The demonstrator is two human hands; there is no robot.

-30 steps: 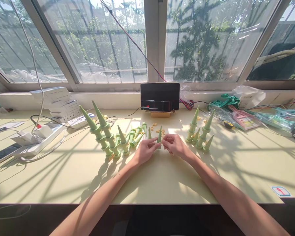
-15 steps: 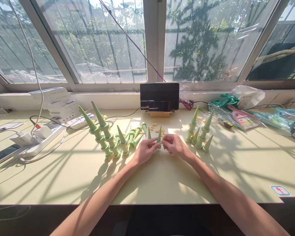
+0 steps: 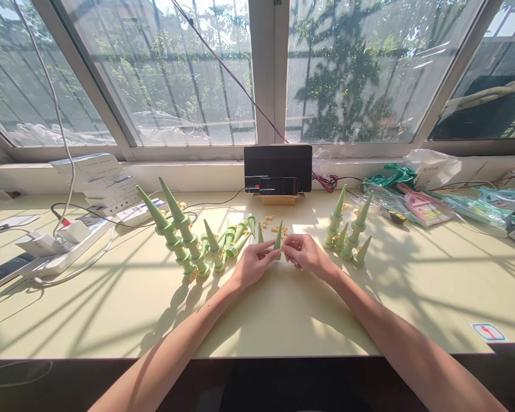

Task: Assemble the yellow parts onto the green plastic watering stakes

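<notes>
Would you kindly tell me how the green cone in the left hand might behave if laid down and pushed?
The green cone is probably stiff, given its straight, crisp sides. Its round taper suggests it may roll in a curve.

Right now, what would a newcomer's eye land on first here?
Probably the tall, pointed green towers at left, then the shorter green towers at right. Between them, the left hand holds a green cone, the right hand close beside it. Beyond stands a black screen.
</notes>
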